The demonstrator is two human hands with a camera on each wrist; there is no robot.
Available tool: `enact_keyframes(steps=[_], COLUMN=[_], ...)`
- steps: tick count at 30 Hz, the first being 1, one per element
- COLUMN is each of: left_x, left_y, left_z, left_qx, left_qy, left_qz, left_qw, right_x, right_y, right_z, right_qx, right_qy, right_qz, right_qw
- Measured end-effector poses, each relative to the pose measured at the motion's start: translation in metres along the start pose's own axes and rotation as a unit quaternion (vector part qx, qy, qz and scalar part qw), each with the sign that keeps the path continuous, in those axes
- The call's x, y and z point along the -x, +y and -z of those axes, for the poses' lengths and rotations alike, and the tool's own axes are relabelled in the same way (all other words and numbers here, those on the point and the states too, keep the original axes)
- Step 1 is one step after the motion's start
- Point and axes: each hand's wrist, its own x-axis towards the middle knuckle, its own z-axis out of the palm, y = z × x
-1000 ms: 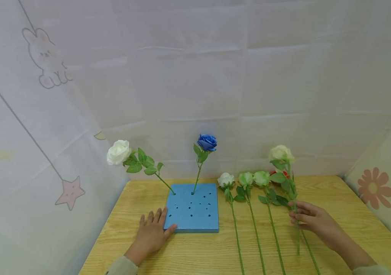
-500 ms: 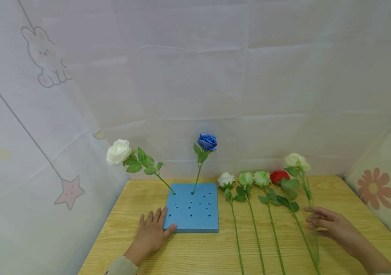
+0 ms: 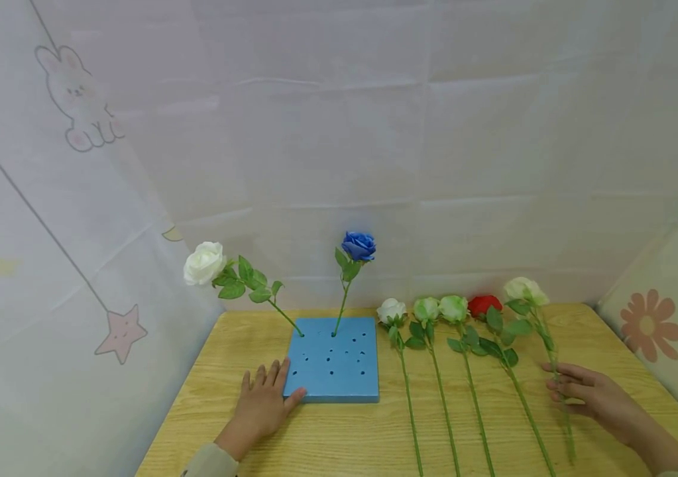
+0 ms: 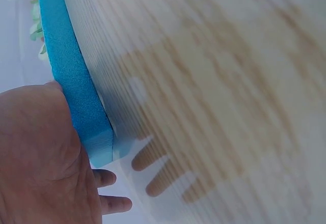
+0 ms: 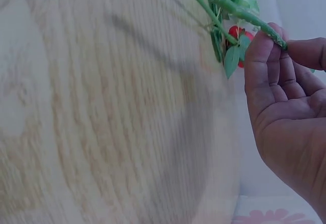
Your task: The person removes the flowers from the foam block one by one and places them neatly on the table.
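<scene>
My right hand [image 3: 598, 402] pinches the green stem of a pale cream rose [image 3: 526, 291] between thumb and fingers; the right wrist view shows the stem [image 5: 239, 11] running up from the fingertips. My left hand [image 3: 264, 402] lies with fingers spread against the left front corner of a blue foam block [image 3: 347, 387], also seen edge-on [image 4: 76, 76] in the left wrist view. Holes dot the block's top. Two stems stand in its back holes: a white rose [image 3: 205, 264] leaning left and a blue rose [image 3: 359, 246] nearly upright.
On the wooden table [image 3: 255, 457], right of the block, lie a white rose [image 3: 392, 311], two pale green roses [image 3: 427, 310] and a red rose [image 3: 484, 306], stems toward the front. A white cloth wall [image 3: 327, 159] rises behind.
My right hand has moved right and slightly toward me with the cream rose, whose bloom has come lower and away from the red rose. The left hand stays on the block.
</scene>
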Motion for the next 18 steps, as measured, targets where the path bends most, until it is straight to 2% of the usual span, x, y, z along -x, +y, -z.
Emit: enact_keyframes(steps=[5,9,18], left_x=[0.0,0.0,0.001], left_y=[0.001,0.0,0.0], left_z=[0.001,0.001,0.002], left_qx=[0.001,0.003,0.003], left_qy=[-0.002,-0.001,-0.002], left_qz=[0.002,0.001,0.002], left_qw=[1.0,1.0,1.0], right_x=[-0.001,-0.003,-0.012], right_y=[0.008,0.014,0.029], right_z=[0.009,0.017,0.026], right_qx=[-0.013,-0.056,-0.156], right_qy=[-0.02,-0.048,-0.091], right_qz=[0.004,0.005,-0.013], right_qw=[0.9997,0.9973,0.9834])
